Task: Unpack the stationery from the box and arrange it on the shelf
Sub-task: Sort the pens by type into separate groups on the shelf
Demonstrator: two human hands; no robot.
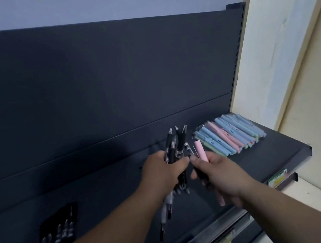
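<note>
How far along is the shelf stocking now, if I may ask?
Done: pastel pens piled at the shelf's right end, a row of black pens further left. In hand: left hand grips a black pen bundle, right hand a pink pen. Left: placing these; box not visible.

Dark metal shelf [282,143]. Heap of pastel pens [230,135] lying at 3 o'clock end, near back panel. Row of black pens [56,230] flat at 8 o'clock, well apart from heap.
</note>
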